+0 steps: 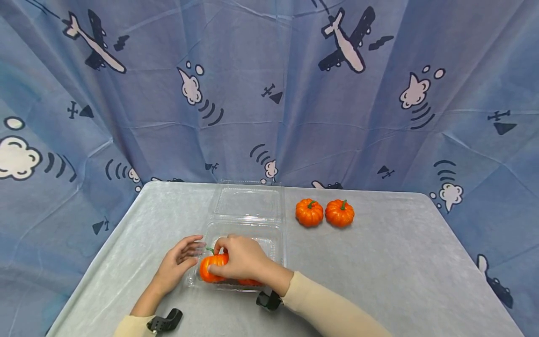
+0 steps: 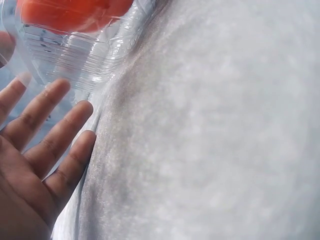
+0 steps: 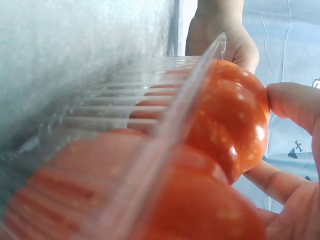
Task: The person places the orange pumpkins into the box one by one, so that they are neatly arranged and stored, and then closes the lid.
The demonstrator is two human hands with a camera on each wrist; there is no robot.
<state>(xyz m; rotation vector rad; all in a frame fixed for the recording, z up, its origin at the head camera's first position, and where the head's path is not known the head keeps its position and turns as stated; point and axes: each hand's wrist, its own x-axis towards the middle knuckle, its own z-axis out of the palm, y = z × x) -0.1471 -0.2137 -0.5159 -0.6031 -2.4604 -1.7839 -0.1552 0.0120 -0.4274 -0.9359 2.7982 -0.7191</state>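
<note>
A clear plastic clamshell box (image 1: 280, 243) lies on the table with its lid (image 1: 248, 202) folded back. At the box's front left, my right hand (image 1: 242, 257) pinches a small orange toy pumpkin (image 1: 208, 270) with a green stem, thumb and fingers on its sides. Another pumpkin (image 1: 250, 282) sits beside it in the box, mostly covered by that hand; in the right wrist view this second pumpkin (image 3: 215, 205) shows large behind the plastic wall. My left hand (image 1: 171, 267) is held beside the box's left wall, fingers spread and holding nothing; its fingertips come close to the plastic in the left wrist view.
Two more orange pumpkins, one on the left (image 1: 309, 213) and one on the right (image 1: 339, 213), stand side by side right of the lid. A pale cloth covers the table (image 1: 379, 271). Behind it hangs a blue curtain (image 1: 236, 56) printed with planes.
</note>
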